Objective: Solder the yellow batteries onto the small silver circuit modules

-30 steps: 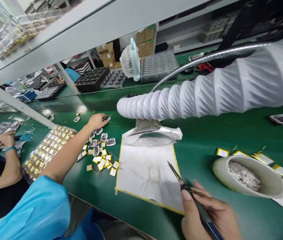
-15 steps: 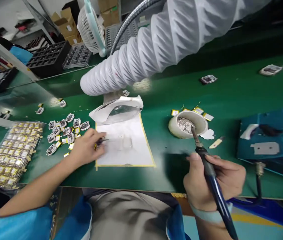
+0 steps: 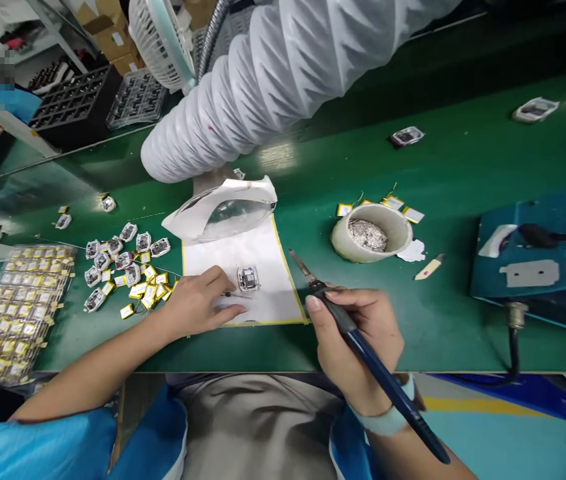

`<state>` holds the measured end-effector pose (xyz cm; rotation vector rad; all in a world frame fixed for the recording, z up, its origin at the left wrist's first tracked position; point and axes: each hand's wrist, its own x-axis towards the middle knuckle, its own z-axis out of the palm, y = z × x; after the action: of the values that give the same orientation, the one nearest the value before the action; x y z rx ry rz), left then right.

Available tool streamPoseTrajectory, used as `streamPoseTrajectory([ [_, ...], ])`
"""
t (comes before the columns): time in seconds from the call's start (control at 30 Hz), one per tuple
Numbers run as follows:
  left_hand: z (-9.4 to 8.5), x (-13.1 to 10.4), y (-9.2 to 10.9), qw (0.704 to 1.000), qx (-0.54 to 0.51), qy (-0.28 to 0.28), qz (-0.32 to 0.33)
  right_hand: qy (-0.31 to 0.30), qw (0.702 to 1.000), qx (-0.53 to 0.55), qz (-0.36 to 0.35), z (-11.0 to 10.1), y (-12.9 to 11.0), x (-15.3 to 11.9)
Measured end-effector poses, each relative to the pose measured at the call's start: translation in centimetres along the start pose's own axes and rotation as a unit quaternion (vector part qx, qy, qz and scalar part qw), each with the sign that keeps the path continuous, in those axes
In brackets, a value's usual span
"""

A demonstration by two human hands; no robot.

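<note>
Soldering iron (image 3: 387,383) clamped in the right grip (image 3: 341,355), lower right; left grip (image 3: 195,305) spread apart beside a circuit module (image 3: 248,279), mid-frame!

A small white-framed circuit unit (image 3: 248,279) now lies on the white sheet (image 3: 283,303), whose surface is bare a second ago. The left hand (image 3: 207,300) is in from the far part of the tabletop (image 3: 273,350) to the sheet's near left corner, beside the unit. The right hand (image 3: 357,327) has the soldering iron (image 3: 383,375) out of the pot (image 3: 399,233), its tip by the sheet's right edge.
</note>
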<state>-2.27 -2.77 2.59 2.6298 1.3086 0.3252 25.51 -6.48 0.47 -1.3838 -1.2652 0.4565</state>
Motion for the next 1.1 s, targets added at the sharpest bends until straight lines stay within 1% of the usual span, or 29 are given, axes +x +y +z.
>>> streamPoseTrajectory([
  [0.07, 0.5, -0.2, -0.5, 0.999, 0.013, 0.008, 0.048, -0.046, 0.999, 0.006, -0.010, 0.9, -0.8, 0.3],
  [0.13, 1.1, -0.1, -0.7, 0.996, 0.015, 0.020, 0.081, -0.086, 0.996, 0.008, -0.028, 2.0, -1.5, 0.5],
  [0.2, 1.5, -0.2, -1.0, 0.995, 0.001, 0.032, 0.092, -0.109, 0.993, 0.022, -0.047, 3.1, -1.8, 0.7],
  [0.27, 1.9, -0.6, -1.7, 0.991, -0.029, 0.060, 0.120, -0.107, 0.992, 0.036, -0.064, 4.0, -1.6, 0.7],
  [0.33, 2.2, -1.2, -2.9, 0.985, -0.046, 0.105, 0.128, -0.110, 0.990, 0.046, -0.070, 4.6, -1.0, 0.7],
  [0.37, 2.4, -1.3, -3.5, 0.984, -0.044, 0.120, 0.120, -0.115, 0.990, 0.052, -0.069, 4.8, -0.7, 0.7],
  [0.47, 2.7, -1.3, -4.6, 0.986, -0.026, 0.143, 0.082, -0.135, 0.987, 0.076, -0.052, 4.9, -0.2, 0.4],
  [0.53, 2.5, -0.8, -4.3, 0.986, -0.015, 0.146, 0.073, -0.129, 0.988, 0.084, -0.033, 4.6, -0.2, 0.2],
  [0.63, 2.0, -0.1, -3.3, 0.986, -0.007, 0.143, 0.086, -0.086, 0.994, 0.068, 0.010, 4.0, -0.4, -0.1],
  [0.67, 2.0, 0.1, -3.0, 0.985, -0.003, 0.149, 0.088, -0.079, 0.994, 0.066, 0.024, 3.9, -0.4, -0.2],
  [0.7, 1.9, 0.3, -2.8, 0.982, 0.002, 0.168, 0.090, -0.080, 0.994, 0.068, 0.029, 3.8, -0.4, -0.2],
  [0.8, 2.0, 0.5, -2.6, 0.977, 0.004, 0.193, 0.091, -0.099, 0.992, 0.072, 0.025, 3.7, -0.1, -0.4],
  [0.97, 2.3, 0.5, -2.2, 0.975, -0.014, 0.205, 0.087, -0.111, 0.992, 0.053, 0.005, 3.6, -0.2, -0.8],
  [1.1, 2.4, 0.8, -1.8, 0.980, -0.020, 0.181, 0.085, -0.096, 0.993, 0.064, 0.005, 3.6, -0.1, -0.9],
])
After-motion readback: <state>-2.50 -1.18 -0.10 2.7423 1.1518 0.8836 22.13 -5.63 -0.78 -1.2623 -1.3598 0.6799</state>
